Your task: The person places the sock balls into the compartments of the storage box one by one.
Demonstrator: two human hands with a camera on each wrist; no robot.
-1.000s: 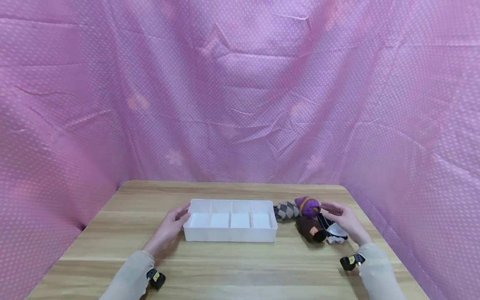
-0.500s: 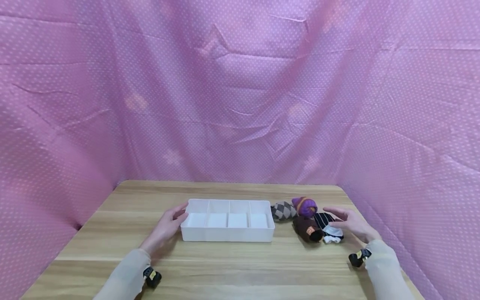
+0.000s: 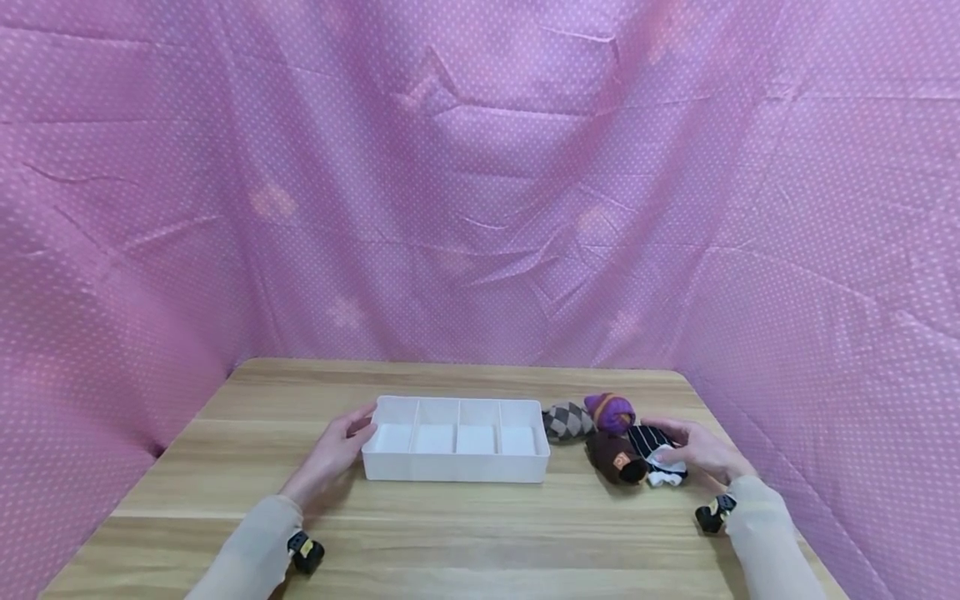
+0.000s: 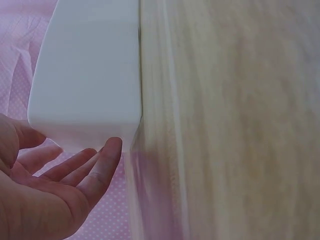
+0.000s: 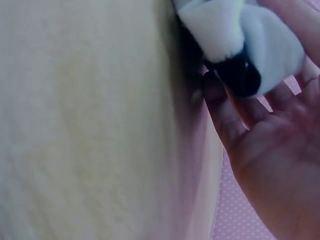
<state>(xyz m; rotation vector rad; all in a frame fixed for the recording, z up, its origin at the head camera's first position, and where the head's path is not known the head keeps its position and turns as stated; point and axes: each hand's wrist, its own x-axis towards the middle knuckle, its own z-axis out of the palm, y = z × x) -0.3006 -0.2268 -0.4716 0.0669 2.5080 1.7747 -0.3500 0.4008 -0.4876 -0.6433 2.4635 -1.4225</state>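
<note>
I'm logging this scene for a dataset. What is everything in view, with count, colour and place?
tray: one, white, four compartments, table centre.
checked sock roll: one, grey and brown diamonds, right of the tray.
purple sock roll: one, purple with an orange band, behind the others.
brown sock roll: one, dark brown, in front of the purple one.
striped sock roll: one, black and white, rightmost.
table: one, light wood.
curtain: pink, dotted, behind and at both sides.
left hand: fingers straight, touching the tray's left end.
right hand: touching the striped sock roll.
</note>
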